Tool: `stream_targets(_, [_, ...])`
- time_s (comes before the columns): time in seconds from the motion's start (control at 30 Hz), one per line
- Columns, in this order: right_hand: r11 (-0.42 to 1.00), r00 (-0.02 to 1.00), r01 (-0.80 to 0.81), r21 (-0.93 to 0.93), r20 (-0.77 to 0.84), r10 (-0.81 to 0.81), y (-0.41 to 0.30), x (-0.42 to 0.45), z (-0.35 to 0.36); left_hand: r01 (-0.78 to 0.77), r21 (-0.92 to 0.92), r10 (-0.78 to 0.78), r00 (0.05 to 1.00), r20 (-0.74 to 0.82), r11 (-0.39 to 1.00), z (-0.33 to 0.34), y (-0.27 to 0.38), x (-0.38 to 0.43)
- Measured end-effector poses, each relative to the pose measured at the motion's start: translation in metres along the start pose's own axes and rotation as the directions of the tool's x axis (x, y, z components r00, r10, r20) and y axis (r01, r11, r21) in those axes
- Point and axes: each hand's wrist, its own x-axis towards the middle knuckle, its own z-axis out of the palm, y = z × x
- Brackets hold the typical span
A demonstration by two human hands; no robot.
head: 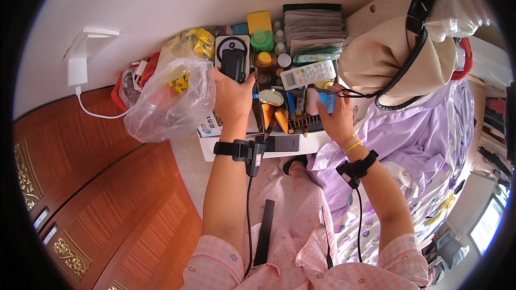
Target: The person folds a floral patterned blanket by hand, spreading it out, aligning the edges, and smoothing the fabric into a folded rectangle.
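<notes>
My left hand [235, 92] holds a black oblong object [233, 64] over a box with a round dark disc [233, 45], at the left of the crowded small white table [314, 143]. On the right, my right hand [340, 112] has its fingers spread at the organizer's edge, beside a blue packet [327, 102] and a pink item [312, 100]. A thin black cord [354, 93] runs by its fingertips; whether they grip it is unclear. A white remote control [308, 74] lies above that hand. Between the hands are a small oval mirror [271, 97] and orange-yellow packets [281, 118].
A clear plastic bag [173, 100] with yellow packets bulges at the left. Bottles with green [262, 41] and yellow lids and a stack of sleeves [312, 28] stand behind. At the right are a beige bag [387, 56] and a bed with purple bedding [419, 129]. A dark phone-like object [281, 143] lies in front.
</notes>
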Motion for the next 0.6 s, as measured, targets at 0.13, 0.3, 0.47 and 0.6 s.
stream_targets(0.13, [0.998, 1.000, 0.009, 0.055, -0.002, -0.009, 0.000, 0.001, 0.004, -0.053, 0.037, 0.053, 0.999, 0.009, 0.998, 0.006, 0.007, 0.020])
stream_targets(0.3, [0.995, 1.000, 0.004, 0.095, 0.004, -0.005, -0.003, -0.002, -0.001, -0.100, 0.056, 0.102, 0.995, -0.023, 0.993, 0.003, 0.004, 0.010])
stream_targets(0.47, [0.989, 0.994, -0.103, 0.106, -0.012, 0.105, -0.005, -0.015, -0.013, -0.323, -0.367, 0.283, 0.946, -0.159, 0.872, -0.006, -0.021, -0.013])
stream_targets(0.6, [0.980, 0.986, -0.160, 0.119, -0.033, 0.164, 0.006, -0.032, -0.019, -0.475, -0.379, 0.487, 0.871, -0.071, 0.794, -0.044, -0.002, -0.064])
